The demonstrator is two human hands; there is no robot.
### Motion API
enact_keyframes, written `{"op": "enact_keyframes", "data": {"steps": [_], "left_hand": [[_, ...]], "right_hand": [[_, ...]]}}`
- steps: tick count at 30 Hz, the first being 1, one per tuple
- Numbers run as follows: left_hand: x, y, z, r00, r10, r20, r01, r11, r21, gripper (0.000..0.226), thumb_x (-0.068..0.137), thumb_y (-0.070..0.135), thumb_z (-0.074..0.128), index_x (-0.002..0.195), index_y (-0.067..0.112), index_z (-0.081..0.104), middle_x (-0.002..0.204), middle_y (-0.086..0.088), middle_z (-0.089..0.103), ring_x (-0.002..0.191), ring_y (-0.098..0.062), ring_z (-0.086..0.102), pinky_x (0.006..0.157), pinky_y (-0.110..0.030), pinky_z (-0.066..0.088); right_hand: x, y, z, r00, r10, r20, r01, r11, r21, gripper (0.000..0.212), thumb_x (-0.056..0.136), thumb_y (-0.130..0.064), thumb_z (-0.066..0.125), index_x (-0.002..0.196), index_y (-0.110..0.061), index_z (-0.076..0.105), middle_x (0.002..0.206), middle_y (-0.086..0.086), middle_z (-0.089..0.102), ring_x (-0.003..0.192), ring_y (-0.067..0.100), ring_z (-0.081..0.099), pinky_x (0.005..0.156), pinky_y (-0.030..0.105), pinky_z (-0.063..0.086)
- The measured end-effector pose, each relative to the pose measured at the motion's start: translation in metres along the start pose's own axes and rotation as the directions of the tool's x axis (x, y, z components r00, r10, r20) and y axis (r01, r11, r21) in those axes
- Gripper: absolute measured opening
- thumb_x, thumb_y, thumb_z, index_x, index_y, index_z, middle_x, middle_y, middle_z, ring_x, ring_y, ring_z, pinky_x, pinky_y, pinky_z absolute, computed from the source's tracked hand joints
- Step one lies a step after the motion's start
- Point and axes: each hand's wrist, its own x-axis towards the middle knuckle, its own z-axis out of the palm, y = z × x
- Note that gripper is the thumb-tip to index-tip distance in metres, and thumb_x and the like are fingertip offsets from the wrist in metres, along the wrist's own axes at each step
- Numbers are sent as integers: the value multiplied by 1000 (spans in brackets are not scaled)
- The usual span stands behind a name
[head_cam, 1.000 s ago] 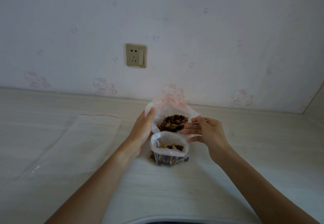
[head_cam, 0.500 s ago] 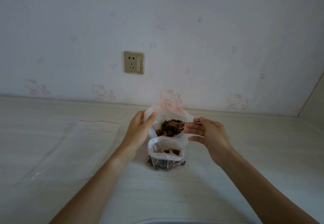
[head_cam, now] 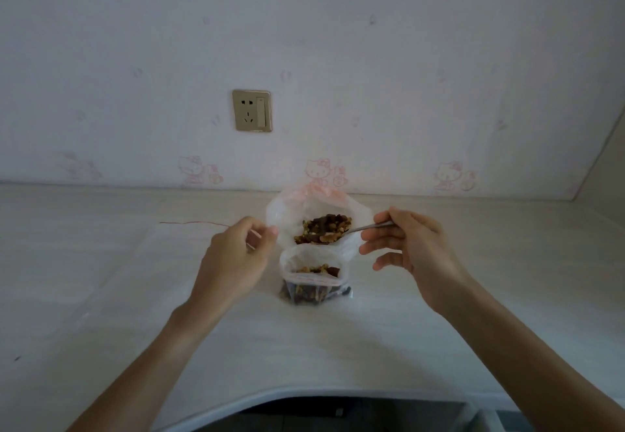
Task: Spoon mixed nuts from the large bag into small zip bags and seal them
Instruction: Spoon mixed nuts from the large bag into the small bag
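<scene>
Steel spoon (head_cam: 367, 227) pinched in your right hand (head_cam: 416, 256) was loading nuts inside the large bag (head_cam: 291, 215), whose rim your left hand (head_cam: 236, 256) seemingly pinched; next, tip into the small zip bag (head_cam: 313, 278) just before it on the bench (head_cam: 101, 279).

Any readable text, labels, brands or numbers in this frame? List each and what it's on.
None readable.
Wall socket: no marking legible.
Wallpaper: pink cartoon cat prints only, no words.
Small zip bag: red seal strip, no print.
Large bag: no print visible.
</scene>
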Motion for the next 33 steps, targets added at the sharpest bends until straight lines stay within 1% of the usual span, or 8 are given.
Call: {"op": "enact_keyframes", "data": {"steps": [3,10,15,18,21,24,27,33], "left_hand": [[-16,5,1,988,-11,155,-10,991,135,40,102,60,46,83,30,65,75,11,72,72,-9,70,74,-36,59],[-15,18,9,987,26,158,-20,999,-38,19,99,27,68,81,24,74,63,12,72,59,-6,68,62,-16,48],[-13,19,6,989,95,112,-96,995,4,14,97,30,69,83,32,72,64,21,69,63,-3,67,60,-14,47],[-14,17,4,987,128,102,-131,991,23,15,97,30,69,83,34,69,63,16,68,63,-2,67,63,-23,53],[-13,14,3,987,115,110,-119,992,35,15,97,31,69,82,33,69,63,15,68,62,-3,67,65,-30,56],[-11,9,3,989,73,129,-77,997,26,22,98,37,66,78,30,70,64,13,71,61,-4,67,67,-33,57],[-6,2,1,993,-23,114,27,999,-34,35,100,49,59,75,26,68,67,13,73,61,-6,68,66,-31,53],[24,-8,10,942,-312,126,324,941,-94,52,89,74,58,98,22,62,81,7,75,82,-13,74,77,-36,53]], "right_hand": [[-7,4,2,1000,2,29,0,998,-61,36,111,-23,41,101,2,66,86,23,75,71,34,74,48,37,56],[-17,12,14,964,-156,214,217,929,-299,32,111,-21,42,102,-5,68,85,14,75,75,30,74,48,39,55],[-22,10,7,784,-363,504,618,535,-577,34,109,-37,42,113,-20,70,95,-11,73,84,8,70,62,15,50],[-24,6,4,697,-392,600,717,369,-592,41,108,-47,36,119,-24,68,104,-16,72,89,3,68,71,21,53],[-22,5,4,752,-392,531,656,524,-543,35,110,-37,41,111,-18,70,95,-10,73,86,9,70,63,19,52],[-17,7,4,848,-397,351,524,724,-449,29,109,-24,44,103,-14,71,87,-1,75,80,18,72,50,34,55],[-9,8,5,927,-326,183,368,882,-293,31,110,-21,44,100,-8,71,84,10,76,74,26,73,47,36,54],[10,8,7,991,-124,-45,118,986,-118,35,110,-27,46,103,0,69,85,15,78,74,30,74,48,33,56]]}}
